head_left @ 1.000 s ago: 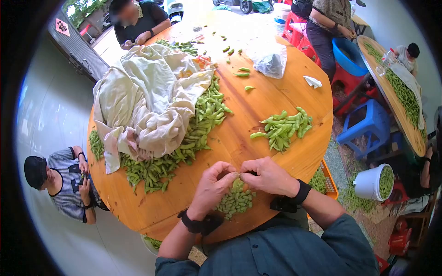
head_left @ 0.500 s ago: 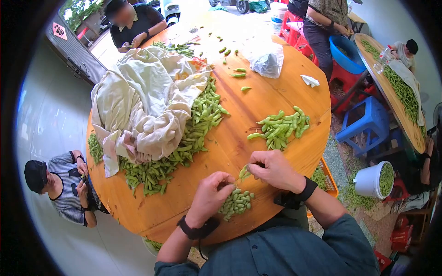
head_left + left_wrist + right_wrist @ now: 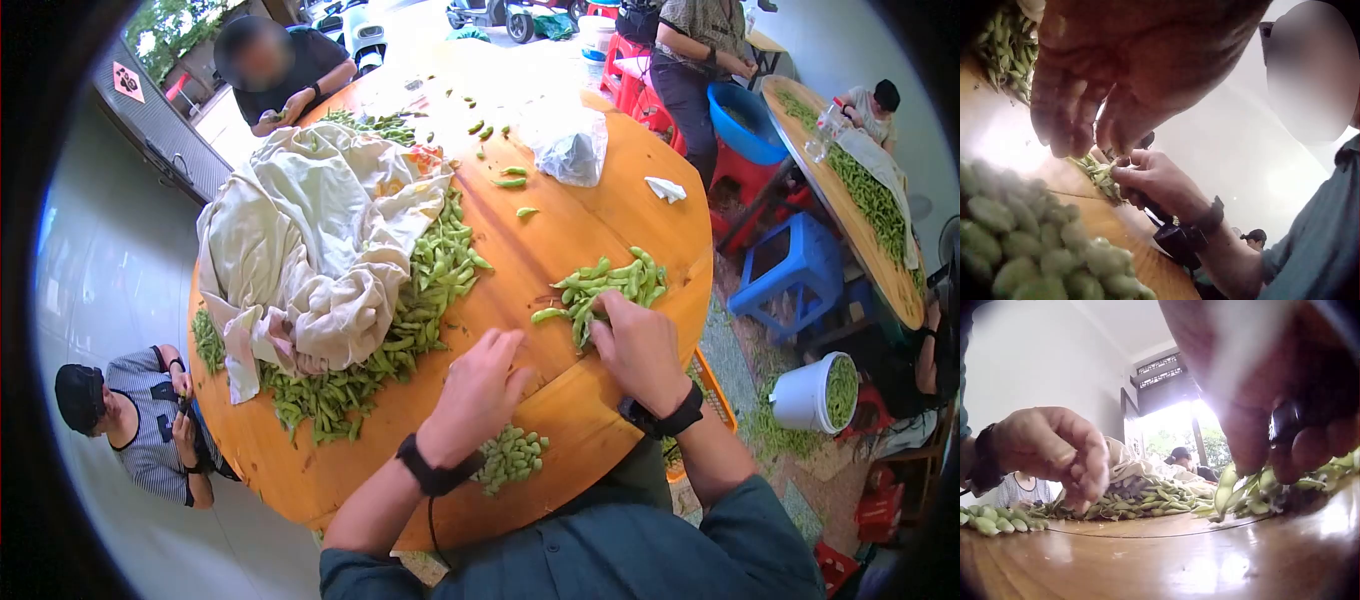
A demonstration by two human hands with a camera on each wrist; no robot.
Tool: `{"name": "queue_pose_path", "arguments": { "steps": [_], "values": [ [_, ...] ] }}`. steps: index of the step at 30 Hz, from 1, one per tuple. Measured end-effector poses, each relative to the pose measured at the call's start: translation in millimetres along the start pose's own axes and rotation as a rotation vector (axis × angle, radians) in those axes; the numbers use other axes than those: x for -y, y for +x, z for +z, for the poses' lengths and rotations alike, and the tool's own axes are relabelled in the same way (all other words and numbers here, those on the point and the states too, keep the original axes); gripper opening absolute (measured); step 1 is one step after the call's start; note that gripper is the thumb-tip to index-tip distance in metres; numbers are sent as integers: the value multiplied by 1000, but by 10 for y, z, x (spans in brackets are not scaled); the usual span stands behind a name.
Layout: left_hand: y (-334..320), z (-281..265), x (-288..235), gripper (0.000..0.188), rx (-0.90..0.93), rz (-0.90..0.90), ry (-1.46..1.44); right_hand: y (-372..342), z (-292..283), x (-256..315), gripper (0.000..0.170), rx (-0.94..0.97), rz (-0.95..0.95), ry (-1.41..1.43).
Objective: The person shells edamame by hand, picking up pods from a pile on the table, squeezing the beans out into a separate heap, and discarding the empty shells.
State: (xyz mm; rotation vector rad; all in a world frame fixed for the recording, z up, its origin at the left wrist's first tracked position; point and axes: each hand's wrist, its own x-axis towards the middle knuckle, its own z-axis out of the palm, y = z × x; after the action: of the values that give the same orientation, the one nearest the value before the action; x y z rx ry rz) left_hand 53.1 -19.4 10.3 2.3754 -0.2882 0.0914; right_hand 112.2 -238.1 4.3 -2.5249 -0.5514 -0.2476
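Observation:
My right hand is at the near edge of a small pile of green soybean pods. Its thumb and fingers pinch at a pod there, which stands tilted against the fingertips in the right wrist view. Something black and shiny sits on a digit of that hand. My left hand hovers over the table, fingers loosely bent, holding nothing. Nearer my body, partly behind the left wrist, lies a heap of shelled green beans; these loom large in the left wrist view.
A crumpled pale cloth covers much of a large pod heap on the round wooden table. Farther back are a plastic bag, a white tissue and stray pods. An orange crate stands below the right edge. Other people sit around.
My right hand has moved away from the bean heap to the pod pile, and the pod it held half a second ago no longer shows. The left hand has parted from it and risen slightly forward.

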Motion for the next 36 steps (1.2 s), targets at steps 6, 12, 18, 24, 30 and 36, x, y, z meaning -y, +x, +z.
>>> {"name": "queue_pose_path", "arguments": {
  "steps": [6, 12, 18, 24, 30, 36],
  "values": [
    [491, 345, 89, 37, 25, -51, 168, -37, -1, 28, 15, -29, 42, 91],
    [476, 347, 71, 33, 71, 29, -13, -55, 42, 16, 11, 26, 50, 264],
    [689, -20, 443, 38, -226, -55, 275, -109, -2, 147, 9, 65, -49, 374],
    [971, 28, 512, 25, 38, -263, 611, -191, 254, 254, 17, 192, -136, 461],
    [604, 58, 426, 20, 48, -192, 643, -170, 225, 191, 9, 210, -228, 441],
    [381, -107, 243, 23, -56, -111, 473, -174, 250, 199, 9, 162, -146, 520]
  ]
}}
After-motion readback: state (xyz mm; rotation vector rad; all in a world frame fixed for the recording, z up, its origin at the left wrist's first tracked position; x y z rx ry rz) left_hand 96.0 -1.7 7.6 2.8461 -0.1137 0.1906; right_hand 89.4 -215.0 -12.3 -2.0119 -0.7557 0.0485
